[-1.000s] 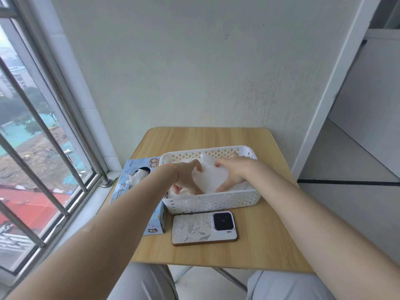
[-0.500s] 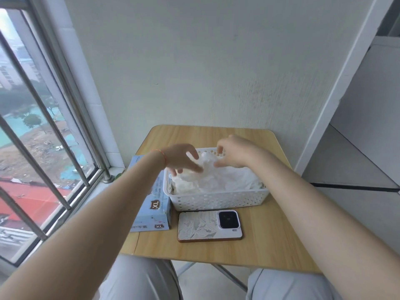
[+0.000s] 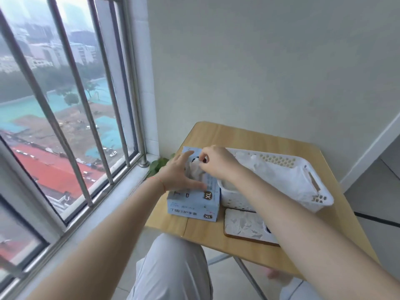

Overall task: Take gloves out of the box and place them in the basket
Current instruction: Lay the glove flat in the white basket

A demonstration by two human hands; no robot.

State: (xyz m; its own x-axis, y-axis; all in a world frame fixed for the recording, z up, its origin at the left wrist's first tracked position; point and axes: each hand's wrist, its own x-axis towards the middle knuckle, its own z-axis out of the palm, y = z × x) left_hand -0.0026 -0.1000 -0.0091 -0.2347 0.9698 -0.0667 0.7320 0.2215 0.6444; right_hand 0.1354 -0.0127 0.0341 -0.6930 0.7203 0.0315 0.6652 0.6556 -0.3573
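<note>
A light-blue glove box (image 3: 194, 202) marked XL lies at the table's left edge. My left hand (image 3: 179, 172) rests flat on its top with fingers spread, beside the opening. Over the opening, my right hand (image 3: 216, 162) pinches a translucent white glove (image 3: 196, 169) that sticks up from the box. Right of the box stands a white perforated basket (image 3: 318, 191) with several crumpled white gloves (image 3: 281, 176) piled inside.
A phone in a white patterned case (image 3: 244, 226) lies on the wooden table (image 3: 249, 137) in front of the basket, partly under my right forearm. A barred window (image 3: 65, 105) runs along the left, a green leaf (image 3: 158, 165) on its sill. My knees are under the table.
Both hands left the basket and moved left to the glove box. The left hand now lies on the box top and the right pinches a glove at the opening. The view turned left.
</note>
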